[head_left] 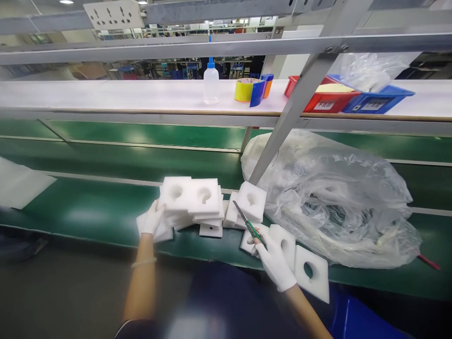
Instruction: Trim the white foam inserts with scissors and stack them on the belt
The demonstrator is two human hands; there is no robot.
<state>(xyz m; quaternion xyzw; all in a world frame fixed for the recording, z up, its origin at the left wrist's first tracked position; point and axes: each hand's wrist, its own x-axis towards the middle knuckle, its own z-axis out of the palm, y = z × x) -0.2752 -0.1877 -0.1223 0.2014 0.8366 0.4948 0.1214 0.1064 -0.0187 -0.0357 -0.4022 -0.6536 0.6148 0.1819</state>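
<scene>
My left hand (151, 219), in a white glove, lies over a white foam piece (164, 231). Its thumb and forefinger are apart, by the left side of a stack of square foam blocks (176, 200) with round holes. In my gloved right hand (270, 252) is a slim, pointed metal tool with a green handle (251, 228), its tip towards the upper left; its exact kind is unclear. Beyond that tip leans another holed foam block (252, 200). Under and beside the right hand lie more foam pieces, one with a round hole (316, 273) at the bench's front edge.
A large clear plastic bag (339, 202) fills the green bench's right side, behind a slanted metal post (293, 108). The shelf above holds a squeeze bottle (211, 84), tape rolls (245, 89), a red bin (328, 101) and a blue bin (381, 101). White sheet (21, 183) lies left.
</scene>
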